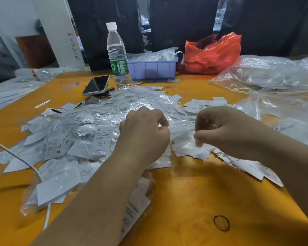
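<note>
A wide heap of white size labels in small clear plastic bags [89, 132] covers the orange table [194, 201]. My left hand [146, 134] hovers over the heap's middle with fingers curled, pinching a clear bag with a label. My right hand [222, 130] sits a little to the right, its thumb and fingers pinching the other edge of that thin clear bag [181, 139]. Loose white labels [204, 103] lie just beyond my right hand.
A water bottle [117, 55] stands at the back, a phone [96, 85] to its left and a purple bin [152, 69] to its right. A red plastic bag [212, 54] and large clear bags [274, 80] fill the right side. A white cable [16, 155] crosses the left.
</note>
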The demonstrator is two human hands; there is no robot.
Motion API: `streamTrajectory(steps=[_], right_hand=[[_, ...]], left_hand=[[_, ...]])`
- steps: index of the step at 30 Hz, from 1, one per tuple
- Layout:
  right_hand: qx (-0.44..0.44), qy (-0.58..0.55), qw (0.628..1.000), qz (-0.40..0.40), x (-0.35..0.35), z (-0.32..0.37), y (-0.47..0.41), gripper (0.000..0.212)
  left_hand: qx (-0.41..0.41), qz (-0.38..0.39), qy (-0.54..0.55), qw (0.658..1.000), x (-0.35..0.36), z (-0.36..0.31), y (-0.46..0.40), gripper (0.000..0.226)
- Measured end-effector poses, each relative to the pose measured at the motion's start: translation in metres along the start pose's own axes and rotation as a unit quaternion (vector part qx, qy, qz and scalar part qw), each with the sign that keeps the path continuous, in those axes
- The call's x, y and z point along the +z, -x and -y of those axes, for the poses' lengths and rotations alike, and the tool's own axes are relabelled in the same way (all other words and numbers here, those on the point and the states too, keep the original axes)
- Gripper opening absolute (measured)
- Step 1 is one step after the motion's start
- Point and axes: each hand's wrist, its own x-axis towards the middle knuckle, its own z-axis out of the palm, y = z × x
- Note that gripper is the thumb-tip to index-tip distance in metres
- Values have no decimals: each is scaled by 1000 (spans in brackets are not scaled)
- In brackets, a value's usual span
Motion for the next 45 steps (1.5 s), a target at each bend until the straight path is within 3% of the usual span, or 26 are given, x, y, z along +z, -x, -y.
streamTrajectory(steps=[3, 8, 13, 18, 20, 24, 30, 32, 36, 39, 41, 45], right_hand=[[-13, -37, 999, -21, -1, 0, -1, 13], [-14, -203, 976, -74, -5, 0, -3, 19], [16, -342, 939, -33, -5, -4, -7, 27], [10, -420, 907, 29, -6, -7, -9, 27], [17, -440, 897, 31, -7, -8, -9, 26], [28, -450, 892, 16, -7, -11, -10, 27], [45, -402, 910, 84, -7, -9, -8, 27], [47, -369, 920, 124, -7, -9, -7, 22], [31, -349, 920, 173, -8, -8, -5, 9], [41, -349, 930, 103, -8, -9, -7, 5], [65, -365, 928, 41, -9, -9, -9, 15], [82, -399, 913, -39, -9, -10, -10, 24]], left_hand=[[33, 24, 39, 998, 3, -3, 2, 15], [54, 79, -38, 995, 10, 2, 2, 21], [25, 92, 202, 975, 11, -3, 1, 17], [-7, 184, 302, 935, 13, -6, -2, 48], [-4, 200, 345, 917, 12, -6, -2, 43], [-14, 170, 413, 894, 8, -4, -3, 7], [-60, 104, 488, 865, 6, -4, -5, 12], [-49, 78, 468, 879, 6, -2, -5, 12], [37, 41, 336, 940, 10, -2, -2, 10], [43, 46, 299, 952, 15, -3, 0, 14], [51, 75, 246, 965, 18, -3, 0, 13], [136, 202, 26, 970, 33, -7, 5, 28]])
